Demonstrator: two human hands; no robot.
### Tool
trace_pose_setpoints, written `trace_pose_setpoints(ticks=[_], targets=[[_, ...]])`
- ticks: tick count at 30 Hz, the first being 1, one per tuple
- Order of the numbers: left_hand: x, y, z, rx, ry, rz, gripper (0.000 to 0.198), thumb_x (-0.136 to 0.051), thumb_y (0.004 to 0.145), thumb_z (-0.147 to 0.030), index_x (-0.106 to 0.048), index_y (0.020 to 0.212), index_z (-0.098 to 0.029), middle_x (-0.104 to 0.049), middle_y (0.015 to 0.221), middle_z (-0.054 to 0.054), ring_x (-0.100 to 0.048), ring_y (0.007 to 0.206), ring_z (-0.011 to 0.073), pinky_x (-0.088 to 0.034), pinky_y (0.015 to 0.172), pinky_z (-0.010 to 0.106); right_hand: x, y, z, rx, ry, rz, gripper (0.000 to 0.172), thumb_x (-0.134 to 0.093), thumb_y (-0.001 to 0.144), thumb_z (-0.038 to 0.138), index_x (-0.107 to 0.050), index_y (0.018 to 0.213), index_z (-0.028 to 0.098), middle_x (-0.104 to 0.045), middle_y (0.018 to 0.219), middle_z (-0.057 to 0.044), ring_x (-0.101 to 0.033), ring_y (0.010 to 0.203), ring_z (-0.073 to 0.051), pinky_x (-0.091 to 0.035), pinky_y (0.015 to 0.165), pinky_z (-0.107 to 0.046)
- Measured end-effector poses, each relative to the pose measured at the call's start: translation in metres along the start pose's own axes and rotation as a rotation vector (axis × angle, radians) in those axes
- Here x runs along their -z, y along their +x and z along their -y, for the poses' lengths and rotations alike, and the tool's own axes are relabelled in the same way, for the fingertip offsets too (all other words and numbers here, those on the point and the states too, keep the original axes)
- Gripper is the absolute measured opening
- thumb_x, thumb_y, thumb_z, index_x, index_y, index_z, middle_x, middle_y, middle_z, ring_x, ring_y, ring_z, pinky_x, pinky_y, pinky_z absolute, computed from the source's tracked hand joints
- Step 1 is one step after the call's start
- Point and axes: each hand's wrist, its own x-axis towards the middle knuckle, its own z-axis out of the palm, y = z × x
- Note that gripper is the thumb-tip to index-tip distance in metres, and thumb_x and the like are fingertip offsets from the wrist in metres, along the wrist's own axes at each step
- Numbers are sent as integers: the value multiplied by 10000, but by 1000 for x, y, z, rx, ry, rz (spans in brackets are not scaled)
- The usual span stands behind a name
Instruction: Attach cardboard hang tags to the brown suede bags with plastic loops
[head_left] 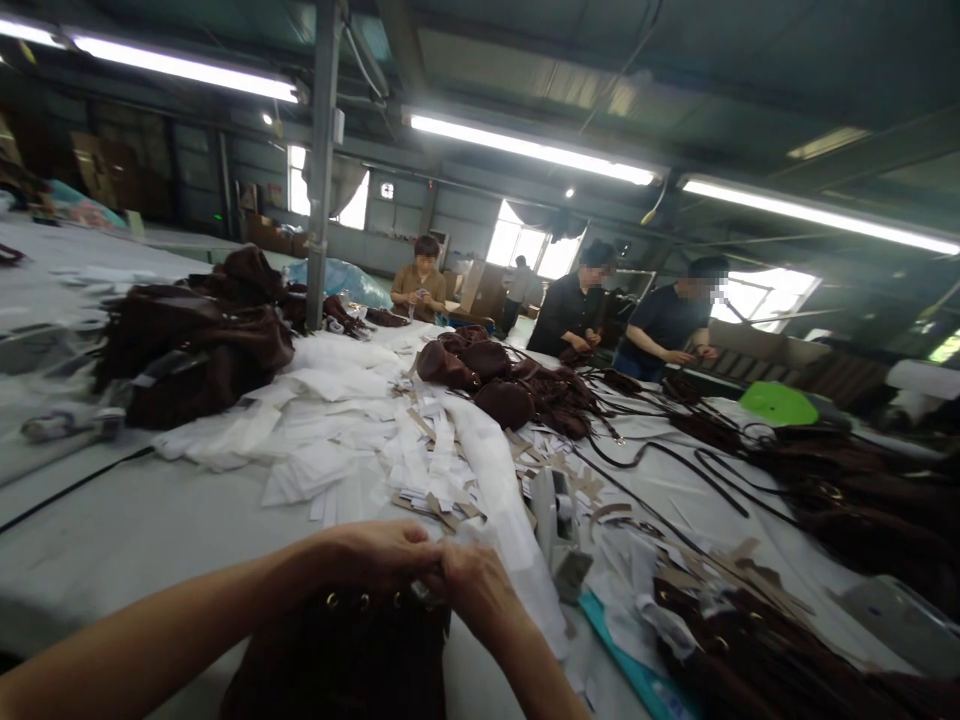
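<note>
A dark brown bag (345,655) with gold eyelets along its top hangs at the table's near edge, its lower part cut off by the frame. My left hand (379,555) is closed at the bag's upper rim. My right hand (474,580) is closed at the rim's right end, its fingers meeting those of the left. A small pale bit shows beneath the joined fingers, too blurred to name. Just beyond my right hand stands a grey tape dispenser (556,530) on the white table (180,535).
White paper sheets (315,410) and tan scraps spread over the middle. Brown bags lie heaped at left (217,340), centre (510,385) and right (870,490), with straps trailing. A metal post (319,200) rises from the table. Co-workers (574,310) stand across it.
</note>
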Motion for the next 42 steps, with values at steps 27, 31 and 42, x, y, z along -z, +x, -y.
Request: trace_pose_setpoints(ticks=[27,31,42], targets=[[5,-7,6,-137,-441,-103,442,-654,704,-581,-561,682,-150,-337,422,-104,-174,315,9,-76,308,180,5,24,36,-226,319,-423,555,-208,971,421,-615,669,198,-613,620,-38,-551,596,-145,-351,560,-257],[-4,-17,36,-101,-543,-78,404,-568,795,-555,-552,697,-164,-368,451,-93,-136,301,12,-62,290,187,-31,21,42,-248,360,-498,604,-163,978,392,-556,564,194,-553,517,-15,-493,489,-119,-286,503,-264],[32,-11,31,52,-941,-41,345,-562,844,-425,-504,665,-136,-342,432,-109,-62,299,-15,-47,282,125,-15,-3,24,-377,486,-677,398,-549,816,548,-650,972,196,-676,971,-114,-596,952,-258,-456,861,-394]])
